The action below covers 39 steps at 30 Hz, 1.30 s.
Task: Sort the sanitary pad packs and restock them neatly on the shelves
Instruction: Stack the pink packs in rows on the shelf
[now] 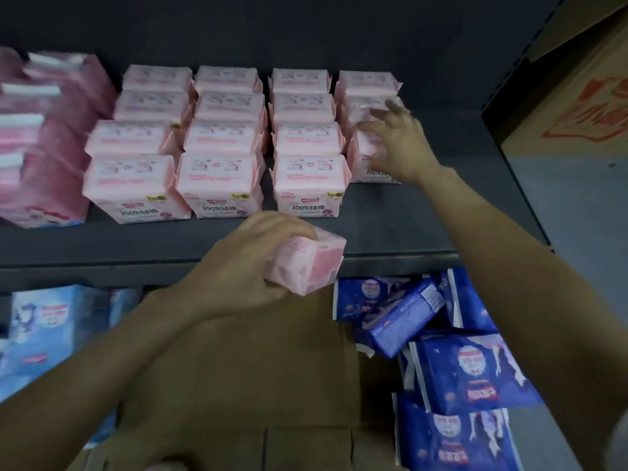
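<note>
Light pink pad packs (222, 185) stand in four rows on the dark shelf (390, 219). My left hand (244, 263) grips one loose pink pack (311, 263) just in front of the shelf's edge. My right hand (397, 137) reaches over the rightmost row, fingers spread, touching the front pink pack (365, 158) there; that row is shorter than the others at the front. Darker pink packs (40, 158) fill the shelf's left end.
Below the shelf, dark blue packs (469, 372) lie jumbled at the right and light blue packs (44, 321) stand at the left. A brown cardboard box (255, 385) sits under my arms. Another carton (584, 107) stands to the right of the shelf.
</note>
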Motion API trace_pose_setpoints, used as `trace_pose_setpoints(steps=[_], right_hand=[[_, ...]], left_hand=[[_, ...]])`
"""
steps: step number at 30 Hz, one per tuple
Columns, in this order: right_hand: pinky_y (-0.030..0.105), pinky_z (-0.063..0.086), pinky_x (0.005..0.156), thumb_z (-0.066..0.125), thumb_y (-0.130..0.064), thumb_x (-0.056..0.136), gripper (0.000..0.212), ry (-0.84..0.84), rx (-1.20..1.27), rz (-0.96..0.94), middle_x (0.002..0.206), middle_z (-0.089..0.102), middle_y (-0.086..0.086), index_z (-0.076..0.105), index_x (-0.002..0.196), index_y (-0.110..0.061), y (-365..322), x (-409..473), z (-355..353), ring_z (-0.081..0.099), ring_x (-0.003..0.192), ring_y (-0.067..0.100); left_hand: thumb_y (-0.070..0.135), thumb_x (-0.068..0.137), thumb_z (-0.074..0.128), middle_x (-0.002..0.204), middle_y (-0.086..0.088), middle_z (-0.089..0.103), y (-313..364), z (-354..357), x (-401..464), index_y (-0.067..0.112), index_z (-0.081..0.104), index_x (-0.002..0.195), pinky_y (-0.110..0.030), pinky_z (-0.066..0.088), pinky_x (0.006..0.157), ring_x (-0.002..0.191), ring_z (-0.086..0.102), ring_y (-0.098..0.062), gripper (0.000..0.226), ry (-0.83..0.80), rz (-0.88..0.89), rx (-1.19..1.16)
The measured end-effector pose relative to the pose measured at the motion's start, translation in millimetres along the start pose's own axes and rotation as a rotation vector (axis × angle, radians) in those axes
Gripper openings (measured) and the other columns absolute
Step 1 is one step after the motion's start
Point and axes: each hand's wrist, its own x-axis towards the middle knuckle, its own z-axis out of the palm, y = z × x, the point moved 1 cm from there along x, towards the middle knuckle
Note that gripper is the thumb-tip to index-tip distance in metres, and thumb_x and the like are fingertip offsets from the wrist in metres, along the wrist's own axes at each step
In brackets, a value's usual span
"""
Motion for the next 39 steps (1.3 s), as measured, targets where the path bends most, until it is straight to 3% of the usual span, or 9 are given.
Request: trace_pose_setpoints(steps=[4,9,14,19,21,27,30,34,39], right_hand=[[0.022,0.026,0.106,0.071,-0.022,0.080,0.052,0.244,0.364,-0.019,0.134,0.052,0.009,0.056,0.129,-0.016,-8.7,-50.0,-14.4,0.041,0.130,0.030],[0.020,0.045,0.095,0.056,-0.048,0.082,0.052,-0.205,0.909,0.137,0.127,0.058,-0.008,0.049,0.132,-0.034,-23.9,-133.8,-40.8,0.057,0.114,0.002],[0.020,0.051,0.084,0.065,-0.039,0.075,0.070,-0.291,1.096,0.272,0.129,0.055,-0.014,0.038,0.139,-0.035,-5.6,-164.8,-45.3,0.058,0.111,0.001],[0.025,0.055,0.082,0.074,-0.030,0.064,0.081,-0.072,1.132,0.384,0.127,0.052,-0.011,0.039,0.137,-0.027,20.6,-167.5,-51.7,0.063,0.102,0.014],[0.028,0.055,0.084,0.077,-0.027,0.066,0.073,-0.032,1.081,0.374,0.123,0.054,-0.008,0.044,0.132,-0.024,28.0,-163.0,-49.4,0.064,0.101,0.017],[0.038,0.057,0.081,0.084,-0.010,0.067,0.057,0.126,0.714,0.295,0.120,0.048,0.001,0.047,0.107,-0.026,36.2,-133.7,-26.2,0.059,0.105,0.017],[0.036,0.056,0.077,0.083,-0.006,0.067,0.049,0.209,0.638,0.251,0.114,0.044,-0.001,0.047,0.098,-0.021,28.2,-119.8,-9.6,0.056,0.101,0.019],[0.029,0.053,0.070,0.079,-0.001,0.070,0.039,0.312,0.623,0.239,0.109,0.041,-0.003,0.049,0.091,-0.014,20.5,-114.1,15.5,0.050,0.087,0.010],[0.032,0.054,0.071,0.077,-0.001,0.072,0.036,0.333,0.587,0.218,0.108,0.036,-0.010,0.049,0.089,-0.016,9.0,-106.8,25.0,0.048,0.085,0.009]], left_hand=[[0.029,0.079,0.067,0.136,0.012,0.048,7.2,9.5,7.7,0.029,0.048,0.123,-0.034,0.037,0.105,0.133,0.038,-0.016,0.048,0.048,0.275,0.209],[0.009,0.070,0.071,0.139,0.008,0.041,13.6,37.6,35.9,0.027,0.046,0.123,-0.045,0.034,0.105,0.132,0.039,-0.022,0.061,0.092,0.569,0.500],[0.009,0.087,0.061,0.135,0.002,0.043,16.5,56.5,75.0,0.025,0.048,0.123,-0.045,0.039,0.102,0.126,0.042,-0.026,0.042,0.243,0.693,0.479],[-0.002,0.073,0.070,0.140,-0.001,0.038,16.7,70.0,109.9,0.023,0.044,0.126,-0.050,0.047,0.094,0.131,0.035,-0.033,0.064,0.285,0.559,0.418],[-0.013,0.070,0.064,0.147,-0.005,0.032,20.2,78.3,117.9,0.021,0.042,0.134,-0.049,0.038,0.107,0.139,0.027,-0.033,0.075,0.231,0.472,0.317],[-0.012,0.076,0.058,0.161,0.001,0.001,14.4,86.6,122.4,0.021,0.034,0.147,-0.024,0.024,0.114,0.148,0.002,-0.016,0.082,-0.038,0.133,0.011],[0.001,0.083,0.062,0.160,-0.002,0.008,12.2,79.1,126.6,0.019,0.038,0.145,-0.010,0.014,0.110,0.146,0.012,-0.017,0.069,0.035,0.016,0.050],[0.018,0.091,0.058,0.156,-0.006,0.023,12.5,73.0,134.5,0.020,0.036,0.146,-0.037,0.027,0.114,0.143,0.020,-0.023,0.059,0.006,-0.012,0.353],[0.025,0.078,0.073,0.117,-0.010,0.062,5.5,57.7,149.8,0.012,0.058,0.123,-0.040,0.039,0.087,0.109,0.054,-0.031,0.049,0.117,0.085,0.726]])
